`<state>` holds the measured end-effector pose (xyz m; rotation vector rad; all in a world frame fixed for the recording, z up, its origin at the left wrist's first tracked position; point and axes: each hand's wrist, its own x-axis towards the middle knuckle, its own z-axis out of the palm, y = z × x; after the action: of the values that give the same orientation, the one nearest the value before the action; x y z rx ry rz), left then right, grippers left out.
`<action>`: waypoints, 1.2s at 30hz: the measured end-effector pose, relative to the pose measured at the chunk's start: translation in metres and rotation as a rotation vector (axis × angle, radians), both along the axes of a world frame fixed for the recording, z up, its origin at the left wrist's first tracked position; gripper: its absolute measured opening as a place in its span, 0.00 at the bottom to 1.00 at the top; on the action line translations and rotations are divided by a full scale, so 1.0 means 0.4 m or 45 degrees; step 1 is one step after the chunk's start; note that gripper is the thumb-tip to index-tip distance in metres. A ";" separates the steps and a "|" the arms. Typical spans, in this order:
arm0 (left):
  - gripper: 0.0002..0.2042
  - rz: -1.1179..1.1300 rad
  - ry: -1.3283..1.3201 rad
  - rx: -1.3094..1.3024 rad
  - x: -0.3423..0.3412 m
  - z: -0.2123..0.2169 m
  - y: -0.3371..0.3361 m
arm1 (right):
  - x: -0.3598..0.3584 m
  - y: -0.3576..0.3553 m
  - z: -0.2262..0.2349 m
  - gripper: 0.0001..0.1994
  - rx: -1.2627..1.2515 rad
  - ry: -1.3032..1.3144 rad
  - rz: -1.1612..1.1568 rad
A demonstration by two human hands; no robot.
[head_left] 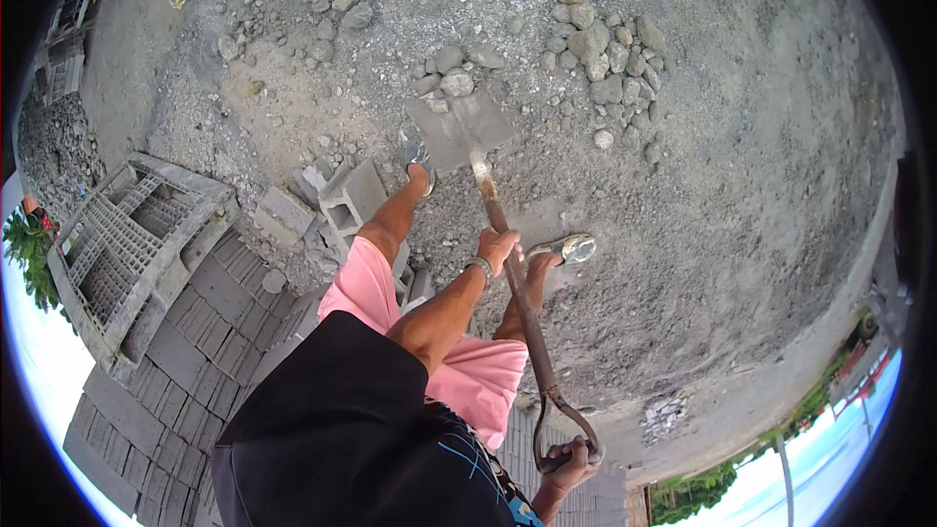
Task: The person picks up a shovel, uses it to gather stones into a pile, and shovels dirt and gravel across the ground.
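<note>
A shovel point(528, 317) slants across the middle of the view, its wooden shaft running from a D-shaped handle near me to a flat grey blade point(451, 141) farther off. My left hand point(499, 250), with a band at the wrist, is wrapped round the middle of the shaft. Lower right, my right hand point(572, 465) grips the D-handle. The blade's far edge meets a small cluster of stones point(457, 84), and a stone or two appear to rest on it. Whether the blade lies flat on the ground I cannot tell.
My two sandalled feet stand either side of the shaft. A heap of stones point(615, 59) lies at the far right, with more stones point(344, 0) at the far left. Hollow concrete blocks point(353, 197), a grey grid-bottomed crate point(137, 234) and stacked blocks point(185, 361) are on the left.
</note>
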<state>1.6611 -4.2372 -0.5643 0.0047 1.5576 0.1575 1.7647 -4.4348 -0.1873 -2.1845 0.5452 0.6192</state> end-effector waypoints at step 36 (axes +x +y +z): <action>0.09 -0.381 -0.325 -0.371 1.442 0.075 -0.698 | 1.135 -0.532 0.281 0.11 -0.688 -0.371 -0.173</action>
<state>2.2379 -4.5165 -0.5342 -0.0111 1.2958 -0.2954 2.2186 -4.6477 -0.0751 -2.6486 0.7589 0.0712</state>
